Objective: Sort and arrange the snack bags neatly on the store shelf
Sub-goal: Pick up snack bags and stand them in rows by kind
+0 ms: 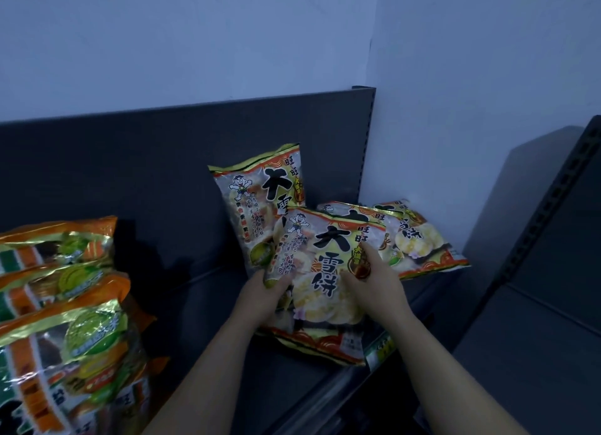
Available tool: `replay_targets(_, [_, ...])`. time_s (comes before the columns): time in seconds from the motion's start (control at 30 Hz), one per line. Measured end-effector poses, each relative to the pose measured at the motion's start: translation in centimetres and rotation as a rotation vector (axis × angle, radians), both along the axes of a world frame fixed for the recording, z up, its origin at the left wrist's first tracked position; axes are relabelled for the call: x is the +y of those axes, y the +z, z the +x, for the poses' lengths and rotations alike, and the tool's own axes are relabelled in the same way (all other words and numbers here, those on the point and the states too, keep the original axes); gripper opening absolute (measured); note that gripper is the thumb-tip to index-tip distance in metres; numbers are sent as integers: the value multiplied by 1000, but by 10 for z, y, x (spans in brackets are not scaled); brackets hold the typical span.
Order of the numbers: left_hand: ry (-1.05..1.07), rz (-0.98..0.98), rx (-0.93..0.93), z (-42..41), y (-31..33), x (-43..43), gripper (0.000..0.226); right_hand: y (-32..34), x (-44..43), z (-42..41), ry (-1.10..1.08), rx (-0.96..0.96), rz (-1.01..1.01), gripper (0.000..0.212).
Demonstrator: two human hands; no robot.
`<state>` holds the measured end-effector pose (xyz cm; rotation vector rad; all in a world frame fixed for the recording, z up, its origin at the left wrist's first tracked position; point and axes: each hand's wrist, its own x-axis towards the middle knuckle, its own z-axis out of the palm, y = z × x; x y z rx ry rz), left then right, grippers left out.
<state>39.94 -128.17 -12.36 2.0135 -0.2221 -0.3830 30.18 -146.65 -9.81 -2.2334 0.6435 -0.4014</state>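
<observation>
A red-and-gold rice cracker bag [325, 272] lies tilted at the shelf's front, held between both hands. My left hand [265, 299] grips its left edge with curled fingers. My right hand [374, 281] rests on its front, index finger stretched up the bag. Behind it another bag of the same kind [257, 194] leans upright against the dark back panel. Two more of these bags [419, 236] lie flat to the right, overlapping each other.
A stack of several orange-and-green snack bags [65, 321] fills the left of the dark shelf [182, 298]. The shelf's back panel ends at an upright post [366, 142] by the white wall. Another dark shelving unit [536, 272] stands at right.
</observation>
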Motion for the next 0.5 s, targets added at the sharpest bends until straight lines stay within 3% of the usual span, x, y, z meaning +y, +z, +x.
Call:
replay_targets(0.17, [114,-240,-65,-3,13,-2,44,10,-7,8,23,-174,-16,65])
replay_targets(0.3, [254,-343,-217,-3,34,-4,58,43,-14,36,140,-333,-47,67])
replay_targets(0.5, [468,-409,-364,11,42,-18,49,75,-19,90,389,-327,-109,84])
